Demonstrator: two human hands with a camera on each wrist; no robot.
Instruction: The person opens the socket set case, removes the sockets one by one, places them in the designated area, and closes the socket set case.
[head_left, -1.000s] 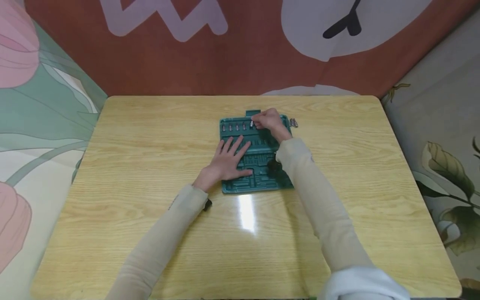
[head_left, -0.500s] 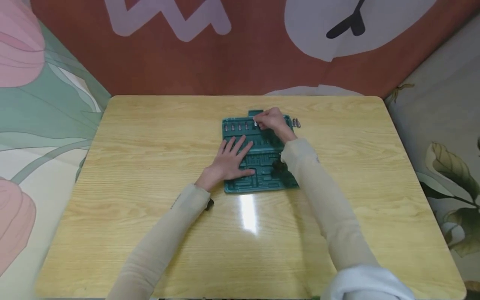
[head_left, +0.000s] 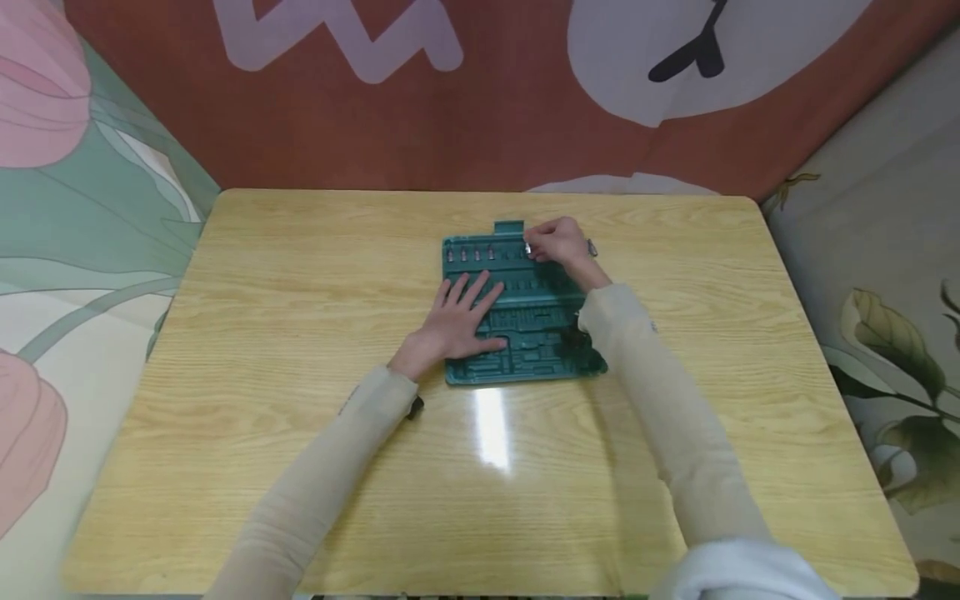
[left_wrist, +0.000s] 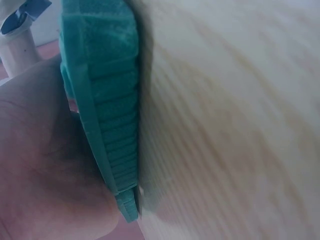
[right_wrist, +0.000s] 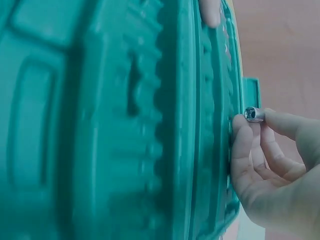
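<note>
A green plastic tool case (head_left: 525,367) lies opened flat on the table, its moulded slots facing up. My left hand (head_left: 453,327) rests palm down on its left part with the fingers spread. In the left wrist view the palm lies over the case's side wall (left_wrist: 112,100). At the case's far edge my right hand (head_left: 558,243) pinches a small silver socket (right_wrist: 254,114) between thumb and fingers, its hollow end showing in the right wrist view. Several sockets (head_left: 477,255) stand in a row in the far left slots.
Another small metal socket (head_left: 592,247) lies on the wooden table (head_left: 300,275), just right of the case and partly behind my right hand. A latch tab (head_left: 509,226) sticks out from the case's far edge. Behind the table rises a printed red wall (head_left: 510,125).
My right hand has moved a little to the right along the far row, still pinching the socket. It now hides part of the loose sockets beside the case. The left hand stays in place.
</note>
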